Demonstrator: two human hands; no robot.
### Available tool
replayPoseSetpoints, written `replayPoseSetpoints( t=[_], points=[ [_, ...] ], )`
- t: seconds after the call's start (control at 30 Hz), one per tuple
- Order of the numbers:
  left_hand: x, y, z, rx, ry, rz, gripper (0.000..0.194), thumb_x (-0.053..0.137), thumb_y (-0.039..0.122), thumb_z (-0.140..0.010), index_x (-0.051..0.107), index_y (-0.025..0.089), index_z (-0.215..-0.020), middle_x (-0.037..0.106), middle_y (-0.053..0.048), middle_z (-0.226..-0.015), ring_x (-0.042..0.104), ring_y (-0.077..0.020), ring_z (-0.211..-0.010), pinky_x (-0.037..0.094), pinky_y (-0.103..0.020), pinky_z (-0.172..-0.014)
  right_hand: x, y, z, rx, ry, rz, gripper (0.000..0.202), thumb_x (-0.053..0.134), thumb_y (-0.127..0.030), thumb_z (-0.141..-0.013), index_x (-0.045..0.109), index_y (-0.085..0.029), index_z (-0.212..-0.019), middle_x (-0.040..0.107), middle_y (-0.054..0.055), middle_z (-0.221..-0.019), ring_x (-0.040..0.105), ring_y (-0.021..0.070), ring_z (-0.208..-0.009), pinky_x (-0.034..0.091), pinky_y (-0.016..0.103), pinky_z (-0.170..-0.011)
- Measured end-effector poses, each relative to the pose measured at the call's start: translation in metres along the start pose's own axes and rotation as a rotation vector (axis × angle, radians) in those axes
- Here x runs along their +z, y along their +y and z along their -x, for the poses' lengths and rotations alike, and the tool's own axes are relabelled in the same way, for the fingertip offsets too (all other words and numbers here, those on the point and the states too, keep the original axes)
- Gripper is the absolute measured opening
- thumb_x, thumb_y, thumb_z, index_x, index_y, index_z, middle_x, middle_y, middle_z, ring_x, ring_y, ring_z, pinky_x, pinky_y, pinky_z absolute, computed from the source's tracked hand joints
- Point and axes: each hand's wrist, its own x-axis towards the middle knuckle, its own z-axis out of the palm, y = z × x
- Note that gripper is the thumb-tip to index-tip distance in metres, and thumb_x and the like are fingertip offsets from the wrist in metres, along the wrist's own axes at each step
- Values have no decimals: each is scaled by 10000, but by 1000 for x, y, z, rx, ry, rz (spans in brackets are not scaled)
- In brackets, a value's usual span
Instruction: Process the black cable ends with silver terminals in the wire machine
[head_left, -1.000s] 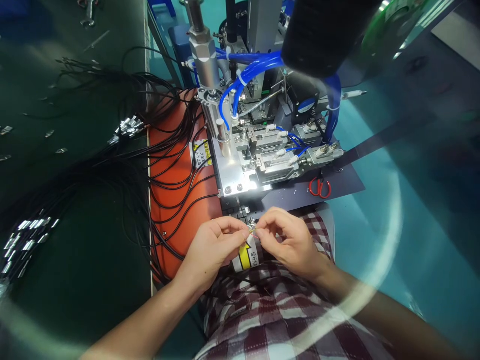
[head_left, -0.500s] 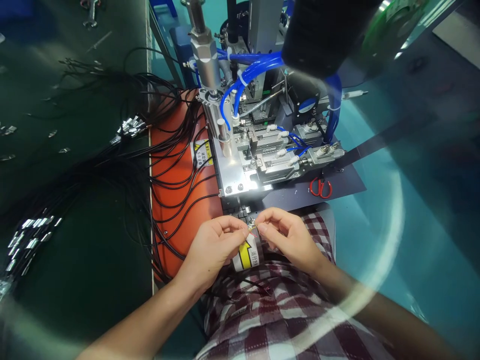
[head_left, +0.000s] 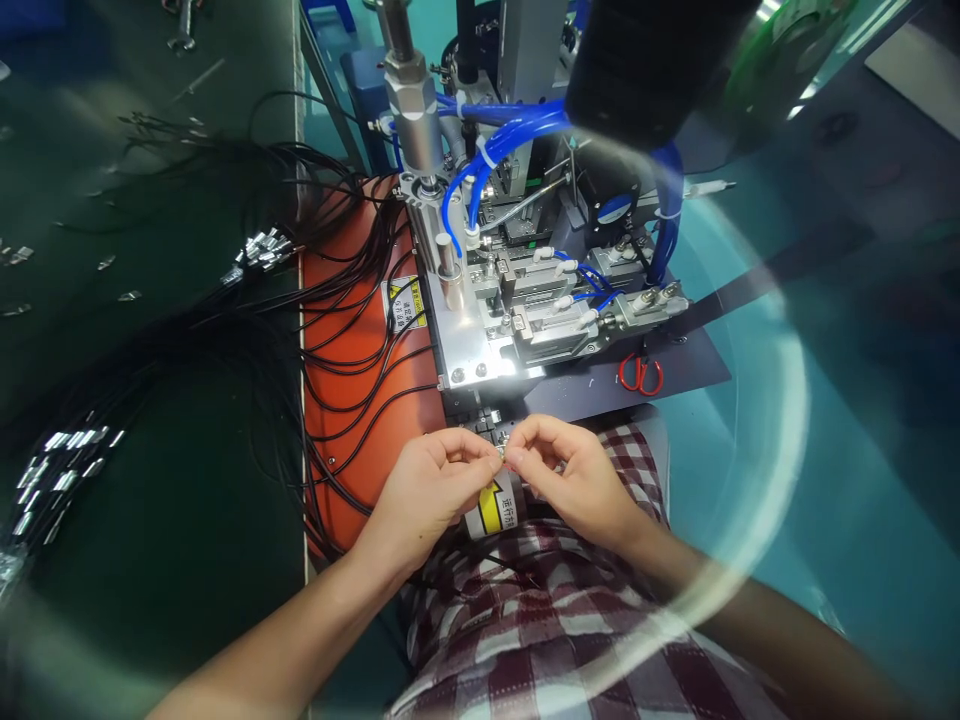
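My left hand [head_left: 435, 490] is closed in a pinch, thumb against forefinger, on the end of a thin cable with fine coloured wires. From the other side my right hand [head_left: 577, 485] pinches at the same fine wires, its fingertips almost meeting the left ones. Only a speck of the wires [head_left: 504, 456] shows between the fingertips; the rest is covered. Just below lies a white label with a yellow arrow [head_left: 490, 512]. Right behind the fingers is the front of a metal machine [head_left: 469, 350] with blue air hoses [head_left: 517, 125].
Black cables [head_left: 352, 290] run across the orange machine cover [head_left: 337, 395] from the dark green table [head_left: 187, 560] at left. Bundles with shiny metal ends [head_left: 64, 470] lie on that table. Red-handled scissors [head_left: 643, 388] rest on the grey base plate [head_left: 697, 365]. A wrench [head_left: 182, 30] sits far left.
My right fingertips have moved slightly left, closer to my left ones. The coloured wires that showed between them are now mostly hidden. My left hand has barely moved.
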Motion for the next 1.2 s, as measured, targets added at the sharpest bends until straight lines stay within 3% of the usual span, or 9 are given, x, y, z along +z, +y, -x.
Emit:
replayPoseSetpoints(
  t=[0.27, 0.4, 0.6, 0.93, 1.2],
  points=[
    [0, 0, 1, 15, 3, -39, 222, 709, 324, -702, 598, 132, -694, 391, 89, -458, 239, -14, -388, 147, -154, -368, -4, -6, -2, 41, -23, -6, 98, 616, -263, -801, 631, -172, -832, 556, -23, -632, 491, 105, -537, 368, 235, -497],
    [0, 0, 1, 14, 7, -41, 234, 716, 341, -693, 602, 137, -694, 390, 88, -459, 240, -18, -387, 142, -159, -367, -2, -7, -3, 53, -32, -44, 101, 608, -257, -797, 593, -175, -738, 533, -27, -616, 455, 97, -521, 350, 230, -484],
    [0, -1, 1, 17, 12, -33, 202, 707, 313, -694, 610, 135, -688, 388, 90, -440, 236, -16, -381, 155, -155, -369, 0, -1, -2, 165, -86, -237, 222, 604, -366, -811, 550, -174, -714, 431, -68, -495, 376, 77, -443, 298, 217, -442],
    [0, -1, 2, 19, 0, -35, 164, 681, 262, -727, 608, 120, -692, 406, 84, -464, 254, -9, -398, 176, -139, -377, -12, -6, -5, 178, -80, -241, 209, 617, -373, -783, 617, -165, -770, 602, -4, -692, 468, 84, -483, 362, 232, -475],
    [-1, -1, 1, 21, -5, -40, 149, 673, 248, -745, 610, 114, -722, 411, 85, -479, 253, -7, -400, 180, -131, -375, -9, -6, -4, 197, -109, -195, 155, 642, -305, -764, 602, -157, -734, 539, -25, -622, 466, 85, -501, 370, 222, -481]
  ],
)
